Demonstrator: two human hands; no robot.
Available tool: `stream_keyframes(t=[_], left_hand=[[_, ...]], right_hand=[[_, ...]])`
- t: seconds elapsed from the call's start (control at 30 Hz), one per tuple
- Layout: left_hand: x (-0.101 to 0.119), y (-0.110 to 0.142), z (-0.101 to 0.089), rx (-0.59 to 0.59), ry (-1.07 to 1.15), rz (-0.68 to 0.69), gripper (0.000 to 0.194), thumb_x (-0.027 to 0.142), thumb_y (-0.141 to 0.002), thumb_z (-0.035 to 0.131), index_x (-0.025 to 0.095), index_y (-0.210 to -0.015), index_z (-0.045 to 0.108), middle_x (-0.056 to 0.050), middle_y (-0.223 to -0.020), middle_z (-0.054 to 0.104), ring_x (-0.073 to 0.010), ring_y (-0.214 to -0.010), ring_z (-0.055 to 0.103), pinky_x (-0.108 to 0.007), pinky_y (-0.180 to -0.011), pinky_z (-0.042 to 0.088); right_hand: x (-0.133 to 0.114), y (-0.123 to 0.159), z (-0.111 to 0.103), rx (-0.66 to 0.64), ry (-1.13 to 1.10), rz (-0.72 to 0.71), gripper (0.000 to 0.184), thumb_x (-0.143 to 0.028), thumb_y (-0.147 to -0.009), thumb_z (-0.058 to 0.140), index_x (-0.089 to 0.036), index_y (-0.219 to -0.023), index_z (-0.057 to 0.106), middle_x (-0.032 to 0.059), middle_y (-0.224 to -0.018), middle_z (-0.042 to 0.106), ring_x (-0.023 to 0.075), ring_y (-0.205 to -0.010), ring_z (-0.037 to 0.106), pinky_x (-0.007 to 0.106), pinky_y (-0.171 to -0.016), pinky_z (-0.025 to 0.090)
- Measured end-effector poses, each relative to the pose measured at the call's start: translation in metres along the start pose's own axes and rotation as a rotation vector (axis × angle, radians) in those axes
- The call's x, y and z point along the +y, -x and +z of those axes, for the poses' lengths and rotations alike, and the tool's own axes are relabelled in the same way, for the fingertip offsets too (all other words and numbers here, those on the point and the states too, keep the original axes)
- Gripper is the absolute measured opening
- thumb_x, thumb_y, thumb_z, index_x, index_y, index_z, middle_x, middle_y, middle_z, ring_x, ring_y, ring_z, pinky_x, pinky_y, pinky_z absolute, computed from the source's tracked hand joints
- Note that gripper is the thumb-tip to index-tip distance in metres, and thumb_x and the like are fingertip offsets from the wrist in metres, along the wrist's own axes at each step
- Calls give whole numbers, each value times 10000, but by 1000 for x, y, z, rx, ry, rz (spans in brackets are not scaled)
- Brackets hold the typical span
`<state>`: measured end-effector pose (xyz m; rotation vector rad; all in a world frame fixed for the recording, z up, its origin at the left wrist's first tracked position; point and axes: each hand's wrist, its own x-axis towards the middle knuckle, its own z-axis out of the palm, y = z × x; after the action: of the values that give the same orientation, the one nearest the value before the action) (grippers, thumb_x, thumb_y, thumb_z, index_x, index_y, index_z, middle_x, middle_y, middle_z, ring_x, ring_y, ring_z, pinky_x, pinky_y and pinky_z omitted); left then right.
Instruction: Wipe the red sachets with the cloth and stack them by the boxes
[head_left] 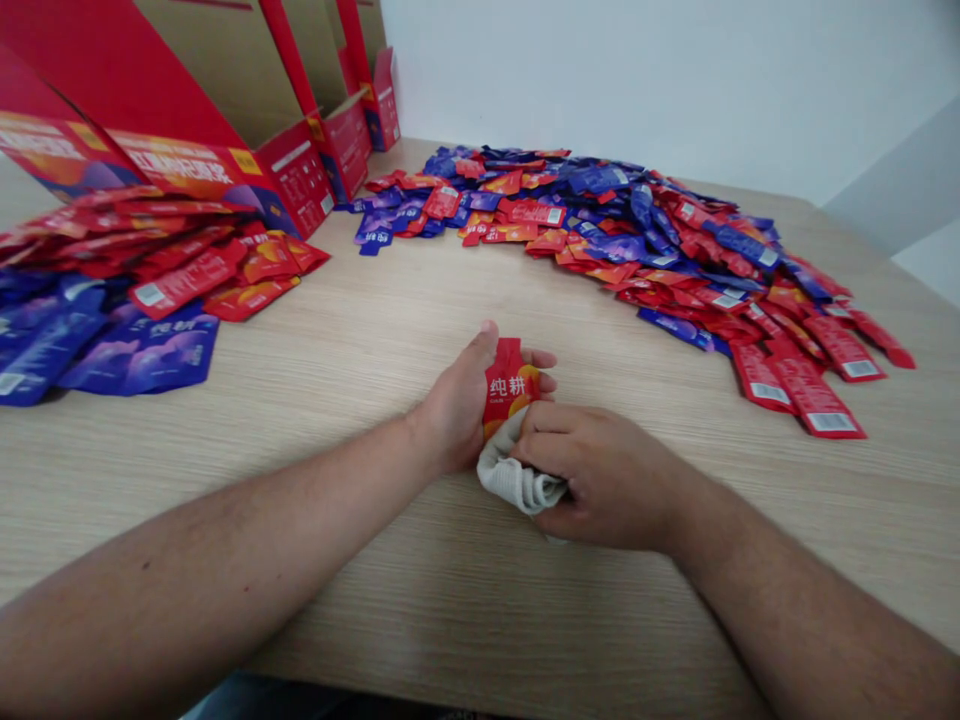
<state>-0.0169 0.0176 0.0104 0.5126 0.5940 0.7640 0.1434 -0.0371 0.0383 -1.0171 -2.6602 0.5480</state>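
Observation:
A small red sachet [504, 388] with white lettering and orange patches lies along the palm of my left hand [459, 405], over the middle of the table. The thumb is on one side of it and the fingertips show on the other. My right hand [604, 475] is closed around a bunched, greyish-white ribbed cloth [517, 480]. The cloth touches the lower end of the sachet and covers part of it.
A long heap of red and blue sachets [600, 215] curves across the back and right of the wooden table [360, 600]. Red sachets [191, 270] and blue sachets [142, 345] lie in stacks at left. Several red display boxes [300, 180] stand behind them.

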Motion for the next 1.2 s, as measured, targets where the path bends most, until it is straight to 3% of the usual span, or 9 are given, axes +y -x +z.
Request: stream_keyframes(t=[0.1,0.3,0.43,0.57,0.7,0.83,0.93,1.03,1.2], left_hand=[[-1,1,5,14,10,-15,628,684,-969,428,122,-1055,696,-100,-815,713,-200,-689,677,-319,-691,541],[-9,-4,15,37,30,3,543,543,-1049,348,153,-1016,725,-78,-761,726,-226,-768,731,-320,-706,578],[-13,-8,15,96,18,50,455,489,-1048,409,169,-1043,733,-74,-801,746,-222,-816,741,-307,-739,586],[-10,-6,13,147,27,7,514,557,-1027,413,152,-1061,728,-89,-796,744,-227,-780,734,-324,-735,590],[-1,-2,9,133,28,-22,608,590,-1030,333,123,-999,721,-100,-753,717,-205,-671,694,-314,-666,570],[3,-1,4,133,16,4,648,600,-1031,301,105,-963,712,-107,-751,692,-176,-624,658,-280,-609,537],[2,-2,4,117,24,21,629,597,-1031,316,109,-960,708,-112,-780,693,-178,-661,670,-272,-622,541],[-1,-4,7,130,36,29,603,590,-1032,331,121,-961,704,-104,-788,700,-179,-649,670,-288,-631,552],[-7,-10,12,144,60,10,508,551,-1030,406,144,-982,706,-76,-756,712,-202,-696,704,-319,-699,585]], right_hand=[[8,-3,1,112,59,45,110,-184,-760,676,-207,-864,649,36,-911,650,190,-802,593,328,-697,481],[21,-12,3,533,149,165,104,-264,-904,623,-207,-991,624,87,-986,646,253,-956,623,397,-836,538],[20,-16,6,670,155,287,100,-304,-952,601,-205,-966,612,91,-956,635,259,-939,624,410,-834,543],[11,-16,13,610,121,286,112,-299,-949,597,-194,-987,607,101,-984,630,255,-940,615,409,-832,537],[0,-12,15,364,42,165,99,-254,-904,615,-176,-965,622,102,-1002,632,254,-966,601,402,-830,518],[-1,-5,7,52,-81,8,74,-166,-780,676,-202,-836,642,24,-896,621,167,-780,569,303,-678,461],[6,0,-1,-49,-93,-2,123,-140,-716,695,-210,-795,632,2,-875,624,147,-753,558,282,-658,439],[16,1,-5,7,-29,78,110,-171,-744,675,-218,-835,635,21,-909,641,180,-816,589,316,-726,479],[27,-9,4,407,132,172,152,-228,-853,623,-208,-1004,628,90,-990,646,258,-947,612,404,-837,524]])
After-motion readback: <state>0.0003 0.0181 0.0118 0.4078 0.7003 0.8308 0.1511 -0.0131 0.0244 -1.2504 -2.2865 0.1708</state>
